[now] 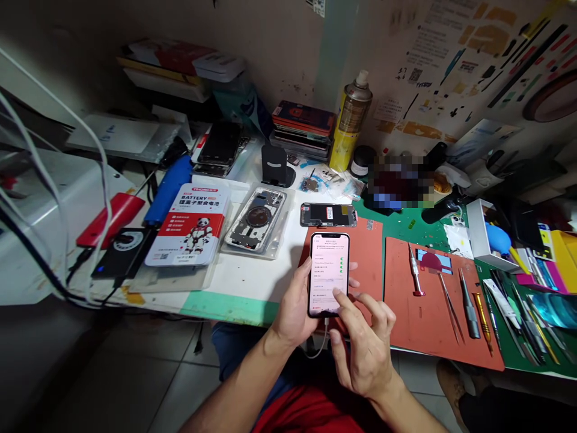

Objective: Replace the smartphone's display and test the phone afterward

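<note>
My left hand (293,307) is wrapped round a smartphone (328,270), its fingertips showing past the phone's right edge. The lit screen shows a settings-like page with green toggles. A white charging cable (323,343) runs from the phone's bottom end. Over the lower screen is my right hand (365,337), fingers apart and holding nothing; its index fingertip is at the glass, though contact is hard to tell. Just beyond the phone lies a detached phone screen assembly (328,214) with its back up. An opened phone housing (256,216) rests in a clear tray to the left.
A red-and-white battery box (189,225) and a blue-handled tool (170,189) lie left. Behind stands a yellow spray can (351,123). On the right orange mat (444,319) are a screwdriver (415,270), tweezers (451,307) and other tools. Someone's foot (451,385) shows below right.
</note>
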### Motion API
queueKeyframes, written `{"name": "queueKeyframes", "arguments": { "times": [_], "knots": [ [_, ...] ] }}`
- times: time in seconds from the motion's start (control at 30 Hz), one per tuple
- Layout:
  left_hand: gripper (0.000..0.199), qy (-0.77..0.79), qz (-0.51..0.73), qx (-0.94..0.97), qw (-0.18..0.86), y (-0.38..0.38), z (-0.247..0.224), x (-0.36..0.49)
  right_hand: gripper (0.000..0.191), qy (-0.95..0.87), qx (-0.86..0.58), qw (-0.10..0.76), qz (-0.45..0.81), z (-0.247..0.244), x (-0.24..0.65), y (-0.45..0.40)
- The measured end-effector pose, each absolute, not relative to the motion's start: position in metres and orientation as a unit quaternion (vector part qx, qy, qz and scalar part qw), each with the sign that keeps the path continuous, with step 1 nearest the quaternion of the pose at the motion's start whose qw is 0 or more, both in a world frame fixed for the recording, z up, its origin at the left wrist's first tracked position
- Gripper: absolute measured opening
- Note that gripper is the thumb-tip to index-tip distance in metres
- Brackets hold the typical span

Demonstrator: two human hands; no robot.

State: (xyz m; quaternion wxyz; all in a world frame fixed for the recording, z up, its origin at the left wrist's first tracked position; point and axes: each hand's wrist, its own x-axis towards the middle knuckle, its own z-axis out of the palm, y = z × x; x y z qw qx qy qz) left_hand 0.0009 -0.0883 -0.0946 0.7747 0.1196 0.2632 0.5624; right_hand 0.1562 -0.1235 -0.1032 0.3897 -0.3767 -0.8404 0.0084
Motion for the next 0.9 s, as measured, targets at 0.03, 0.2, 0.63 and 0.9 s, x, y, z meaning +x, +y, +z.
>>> {"name": "queueKeyframes", "arguments": {
  "times": [0.03, 0.2, 0.63, 0.9],
  "knots": [
    [0.067, 0.264, 0.560, 0.119, 0.777, -0.088, -0.095, 0.001, 0.050, -0.837, -0.388, 0.385, 0.010, -0.103, 0.155, -0.123],
    [0.062, 0.268, 0.574, 0.114, 0.765, -0.088, -0.093, 0.002, 0.046, -0.837, -0.374, 0.400, 0.010, -0.104, 0.156, -0.125],
    [0.065, 0.265, 0.557, 0.116, 0.778, -0.089, -0.092, 0.000, 0.030, -0.852, -0.331, 0.404, 0.026, -0.098, 0.154, -0.129],
    [0.060, 0.282, 0.570, 0.119, 0.762, -0.087, -0.093, 0.001, 0.021, -0.833, -0.342, 0.435, -0.002, -0.098, 0.159, -0.135]
  ]
}}
